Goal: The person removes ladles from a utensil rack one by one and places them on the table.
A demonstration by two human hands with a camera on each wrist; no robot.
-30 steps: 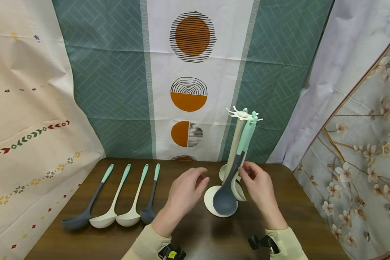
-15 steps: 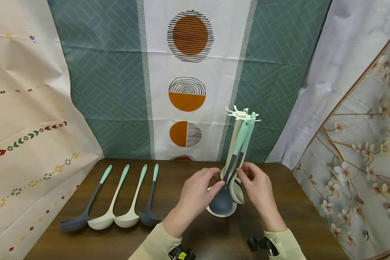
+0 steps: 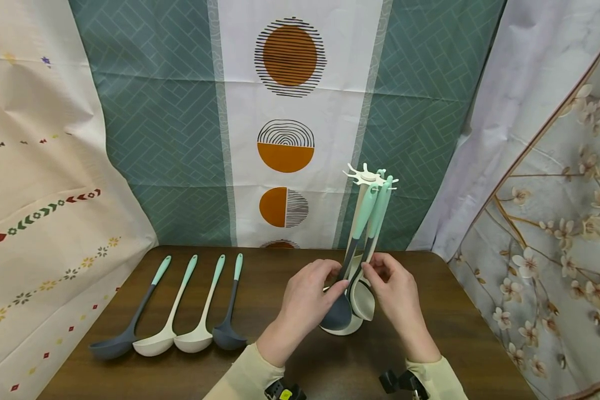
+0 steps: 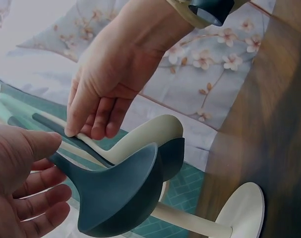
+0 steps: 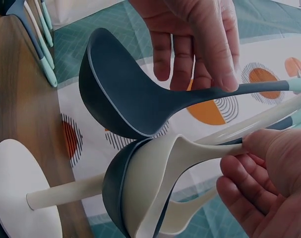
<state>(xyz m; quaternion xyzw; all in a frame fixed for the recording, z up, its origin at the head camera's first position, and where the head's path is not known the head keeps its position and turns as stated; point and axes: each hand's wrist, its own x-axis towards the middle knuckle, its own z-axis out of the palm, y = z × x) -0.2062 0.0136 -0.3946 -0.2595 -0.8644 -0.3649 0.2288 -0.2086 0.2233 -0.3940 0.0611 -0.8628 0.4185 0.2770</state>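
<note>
Backdrop [image 3: 165, 122]: teal-and-white cloth printed with orange circles.
Bench [image 3: 470, 333]: dark wood, under everything.
Utensil stand [image 5: 71, 191]: round pale base, star-shaped top.
Four ladles [image 3: 156, 343]: lying side by side, left.
Front dark ladle [image 4: 118, 193]: at the stand, bowl down.
Pale ladle [image 5: 152, 183]: beside it, overlapping another dark ladle [image 5: 114, 183].
Left hand [image 3: 306, 291]: fingers pinching the front dark ladle's shaft.
Right hand [image 3: 396, 286]: fingers pinching the pale ladle's shaft.

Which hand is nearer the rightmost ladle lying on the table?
Left. The left hand is between that ladle and the stand; the right hand is farther off, right of the stand.
</note>
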